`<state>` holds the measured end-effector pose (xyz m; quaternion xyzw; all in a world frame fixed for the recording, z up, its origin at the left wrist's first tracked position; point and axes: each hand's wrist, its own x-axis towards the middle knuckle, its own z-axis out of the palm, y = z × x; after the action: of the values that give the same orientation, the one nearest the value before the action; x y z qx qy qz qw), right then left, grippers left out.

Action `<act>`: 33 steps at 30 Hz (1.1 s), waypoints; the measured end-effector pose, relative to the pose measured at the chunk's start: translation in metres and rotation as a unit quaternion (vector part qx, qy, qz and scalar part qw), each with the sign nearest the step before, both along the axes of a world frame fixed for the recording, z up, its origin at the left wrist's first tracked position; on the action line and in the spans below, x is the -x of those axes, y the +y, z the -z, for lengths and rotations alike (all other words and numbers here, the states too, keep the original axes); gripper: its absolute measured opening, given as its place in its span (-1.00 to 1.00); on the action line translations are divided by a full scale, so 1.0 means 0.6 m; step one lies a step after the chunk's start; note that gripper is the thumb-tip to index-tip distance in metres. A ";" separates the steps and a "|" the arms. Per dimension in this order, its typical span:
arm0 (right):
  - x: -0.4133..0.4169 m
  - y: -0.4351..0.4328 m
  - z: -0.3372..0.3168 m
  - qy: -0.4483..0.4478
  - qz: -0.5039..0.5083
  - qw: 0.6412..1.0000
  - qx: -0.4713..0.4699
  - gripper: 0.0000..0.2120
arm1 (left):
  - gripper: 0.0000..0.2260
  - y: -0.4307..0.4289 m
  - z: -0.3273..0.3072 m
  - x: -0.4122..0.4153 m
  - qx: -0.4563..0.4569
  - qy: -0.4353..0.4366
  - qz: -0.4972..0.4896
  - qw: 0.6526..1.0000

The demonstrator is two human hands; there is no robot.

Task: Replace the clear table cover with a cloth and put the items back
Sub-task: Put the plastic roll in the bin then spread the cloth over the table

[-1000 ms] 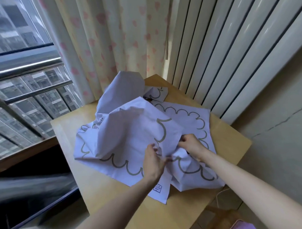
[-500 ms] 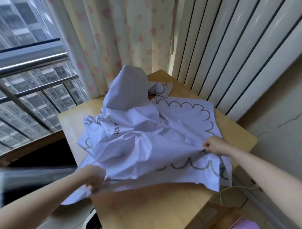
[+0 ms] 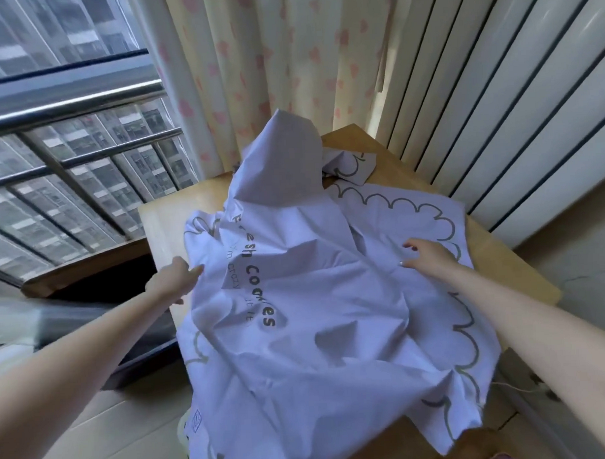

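Note:
A pale lilac cloth (image 3: 332, 331) with an olive scalloped border and dark printed words lies crumpled over most of the wooden table (image 3: 164, 227). One fold stands up in a peak at the far side, and the near part hangs over the front edge. My left hand (image 3: 172, 278) grips the cloth's left edge beside the table's left side. My right hand (image 3: 429, 255) rests on the cloth's right part with fingers spread flat. No clear cover and no other items are in view.
A cream curtain (image 3: 289, 75) with pink hearts hangs behind the table. A window with metal rails (image 3: 68, 141) fills the left, and white ribbed wall panels (image 3: 512, 101) stand on the right. A thin cable (image 3: 516, 390) lies on the floor at lower right.
The cloth has been drawn open and now covers more of the table, down over the near edge. My left hand moved up the left edge; my right hand let go and lies flat.

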<state>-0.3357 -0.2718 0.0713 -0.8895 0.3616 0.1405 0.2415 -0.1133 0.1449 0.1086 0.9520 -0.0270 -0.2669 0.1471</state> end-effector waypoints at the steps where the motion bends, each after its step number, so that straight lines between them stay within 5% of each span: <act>1: -0.016 -0.001 0.006 0.000 -0.013 1.000 0.007 -0.39 | -0.44 -0.014 -0.001 -0.011 0.068 0.035 -0.064 0.995; 3: -0.046 -0.003 0.021 -0.006 -0.025 1.000 0.007 -0.30 | -0.18 -0.042 0.009 -0.016 0.118 0.074 -0.124 0.982; 5: -0.071 0.000 0.035 -0.009 -0.021 1.000 -0.008 -0.23 | -0.10 -0.065 0.022 -0.013 0.128 0.023 -0.080 0.988; 10: -0.116 0.015 0.070 0.037 -0.061 0.997 -0.005 -0.12 | -0.31 -0.102 0.050 -0.026 0.157 -0.073 0.145 0.974; 13: -0.135 0.032 0.094 0.065 -0.068 0.995 0.031 -0.23 | -0.73 -0.136 0.059 -0.028 0.067 -0.186 0.179 0.964; 15: -0.137 0.040 0.117 0.076 -0.057 0.994 0.050 -0.28 | -0.82 -0.153 0.064 -0.027 0.017 -0.278 0.205 0.938; 19: -0.132 0.032 0.148 0.039 -0.047 0.987 0.151 -0.67 | -0.94 -0.157 0.083 -0.035 0.004 -0.367 0.245 0.897; 24: -0.119 -0.008 0.142 -0.036 -0.043 0.973 0.225 -0.81 | -0.84 -0.141 0.090 -0.062 -0.034 -0.494 0.284 0.821; 28: -0.045 -0.097 0.123 -0.028 0.069 0.967 0.244 -0.78 | -0.94 -0.096 0.091 -0.080 -0.032 -0.517 0.315 0.795; 33: 0.062 -0.200 0.107 0.080 0.223 0.948 0.212 -0.70 | -0.84 -0.039 0.118 -0.088 -0.031 -0.420 0.328 0.846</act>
<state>-0.3727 -0.3917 0.0070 -0.8030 0.5899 0.0738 0.0425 -0.0606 0.1216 0.0380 0.9128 -0.3890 0.1248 -0.0041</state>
